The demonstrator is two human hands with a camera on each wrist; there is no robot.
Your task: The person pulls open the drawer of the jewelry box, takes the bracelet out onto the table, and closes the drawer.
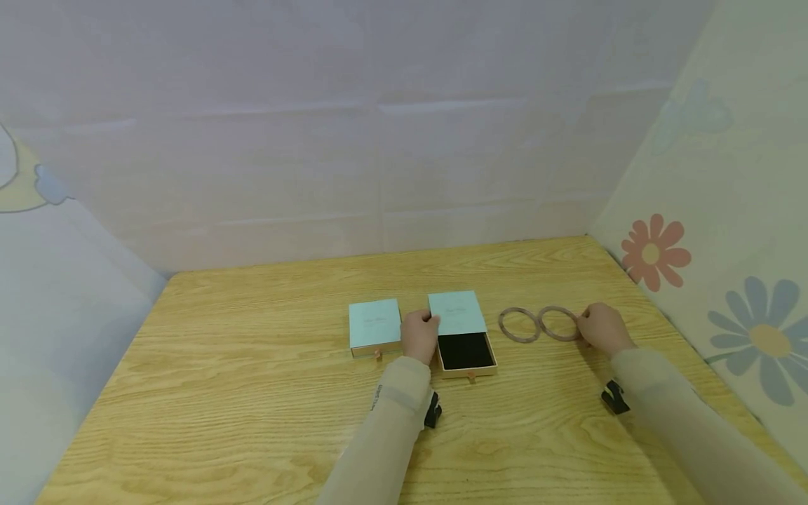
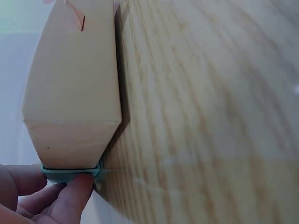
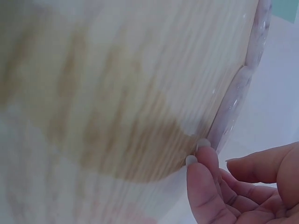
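Observation:
My left hand (image 1: 419,335) grips the left side of a pale-green drawer gift box (image 1: 457,313). The drawer (image 1: 467,373) is pulled out towards me, showing a black lining. In the left wrist view, thumb and fingers hold the edge of the green sleeve (image 2: 70,175), with the cream drawer (image 2: 70,79) extending from it. Two mauve bangles lie side by side to the right of that box, a left one (image 1: 503,328) and a right one (image 1: 557,308). My right hand (image 1: 604,327) is at the right bangle's outer edge, fingertips on the table against it and thumb raised apart.
A second pale-green box (image 1: 374,324), its drawer pushed in, stands left of my left hand. Everything lies on a wood-grain table (image 1: 240,393). A pale wall covering (image 1: 379,140) borders its back, and a flower-printed panel (image 1: 713,210) borders the right side.

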